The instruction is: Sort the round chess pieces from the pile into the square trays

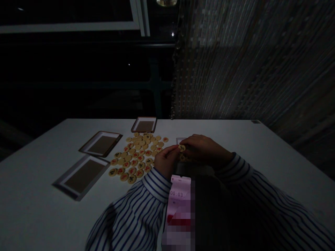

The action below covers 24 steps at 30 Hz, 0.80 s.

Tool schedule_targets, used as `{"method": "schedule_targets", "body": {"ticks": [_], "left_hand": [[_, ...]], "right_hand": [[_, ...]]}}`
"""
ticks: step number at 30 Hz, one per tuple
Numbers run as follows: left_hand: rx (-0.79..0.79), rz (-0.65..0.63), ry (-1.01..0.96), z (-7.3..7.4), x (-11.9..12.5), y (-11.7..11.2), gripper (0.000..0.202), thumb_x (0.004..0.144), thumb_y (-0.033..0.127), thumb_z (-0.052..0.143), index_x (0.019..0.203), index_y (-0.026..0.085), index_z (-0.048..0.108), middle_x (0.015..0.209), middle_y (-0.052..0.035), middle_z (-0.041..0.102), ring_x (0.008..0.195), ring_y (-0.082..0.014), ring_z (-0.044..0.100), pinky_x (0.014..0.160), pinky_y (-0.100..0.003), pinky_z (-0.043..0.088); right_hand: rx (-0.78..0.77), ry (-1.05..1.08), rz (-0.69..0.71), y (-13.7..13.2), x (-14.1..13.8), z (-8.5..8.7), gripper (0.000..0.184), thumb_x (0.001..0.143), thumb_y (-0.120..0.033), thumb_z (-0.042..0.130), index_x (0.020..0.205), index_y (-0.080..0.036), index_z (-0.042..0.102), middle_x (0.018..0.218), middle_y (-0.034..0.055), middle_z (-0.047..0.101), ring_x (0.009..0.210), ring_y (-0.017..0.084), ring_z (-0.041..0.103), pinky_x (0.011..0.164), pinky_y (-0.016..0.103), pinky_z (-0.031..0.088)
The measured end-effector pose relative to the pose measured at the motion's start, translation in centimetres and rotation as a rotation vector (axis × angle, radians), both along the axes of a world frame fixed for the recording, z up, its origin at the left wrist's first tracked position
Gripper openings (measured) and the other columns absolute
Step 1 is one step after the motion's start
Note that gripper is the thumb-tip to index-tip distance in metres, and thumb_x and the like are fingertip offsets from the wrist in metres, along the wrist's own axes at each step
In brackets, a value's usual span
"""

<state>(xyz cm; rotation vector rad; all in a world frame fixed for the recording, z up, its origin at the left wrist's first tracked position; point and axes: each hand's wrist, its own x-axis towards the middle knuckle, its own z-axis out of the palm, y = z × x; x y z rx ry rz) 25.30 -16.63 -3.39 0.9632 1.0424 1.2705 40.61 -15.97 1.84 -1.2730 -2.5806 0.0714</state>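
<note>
Both hands meet over the bench (261, 146). The right hand (202, 148) and left hand (166, 161) pinch one round disc (181, 147) in their fingers. It looks small, light, hard and smooth, best held by its edge. More discs (137, 155) lie nearby.

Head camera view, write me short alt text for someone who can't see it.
Two hands in striped sleeves meet over a white table, the right hand and left hand pinching a round game piece. Loose game pieces and three shallow trays lie left; the room is dark.
</note>
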Motion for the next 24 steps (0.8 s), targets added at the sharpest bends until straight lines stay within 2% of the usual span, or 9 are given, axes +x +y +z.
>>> {"method": "schedule_targets", "body": {"ticks": [7, 11, 14, 19, 24], "left_hand": [[0.032, -0.043, 0.021, -0.5, -0.1, 0.2, 0.024, 0.060, 0.026, 0.069, 0.080, 0.012, 0.070, 0.062, -0.0006, 0.065, 0.057, -0.0092, 0.056, 0.057, -0.020, 0.045], [-0.019, -0.013, 0.045, -1.0, -0.1, 0.4, 0.025, 0.060, 0.024, 0.068, 0.082, 0.011, 0.069, 0.060, -0.0012, 0.065, 0.056, -0.0105, 0.057, 0.056, -0.022, 0.046], [0.038, 0.027, 0.217, -1.6, -0.2, 0.6, 0.022, 0.064, 0.019, 0.064, 0.084, 0.011, 0.069, 0.065, -0.0037, 0.067, 0.060, -0.0121, 0.059, 0.058, -0.023, 0.047], [0.206, 0.018, 0.550, -2.8, -0.6, 0.9, 0.025, 0.070, 0.017, 0.058, 0.093, 0.013, 0.067, 0.083, -0.0085, 0.068, 0.072, -0.0161, 0.062, 0.068, -0.029, 0.050], [0.247, -0.040, 0.595, -3.0, -0.6, 0.9, 0.029, 0.071, 0.014, 0.056, 0.098, 0.015, 0.065, 0.090, -0.0083, 0.068, 0.080, -0.0170, 0.063, 0.076, -0.031, 0.050]], "right_hand": [[-0.004, -0.089, -0.054, -0.1, -0.1, 0.5, 0.030, 0.084, -0.036, 0.046, 0.103, -0.018, 0.061, 0.094, 0.0068, 0.066, 0.085, 0.018, 0.059, 0.074, 0.029, 0.040], [0.006, -0.151, -0.127, -0.2, 0.5, 0.9, 0.031, 0.083, -0.035, 0.045, 0.104, -0.018, 0.061, 0.095, 0.0076, 0.066, 0.088, 0.019, 0.059, 0.075, 0.029, 0.040], [-0.002, -0.203, -0.211, -0.1, 1.4, 1.1, 0.032, 0.081, -0.036, 0.046, 0.104, -0.019, 0.060, 0.094, 0.0073, 0.066, 0.086, 0.020, 0.059, 0.073, 0.029, 0.040], [-0.067, -0.288, -0.305, 0.2, 2.4, 0.8, 0.034, 0.081, -0.040, 0.043, 0.103, -0.021, 0.061, 0.087, 0.0073, 0.067, 0.080, 0.021, 0.060, 0.066, 0.029, 0.039], [-0.118, -0.356, -0.312, 0.7, 2.7, -0.3, 0.037, 0.081, -0.043, 0.041, 0.102, -0.021, 0.062, 0.087, 0.0087, 0.068, 0.080, 0.022, 0.061, 0.065, 0.030, 0.039]]}}
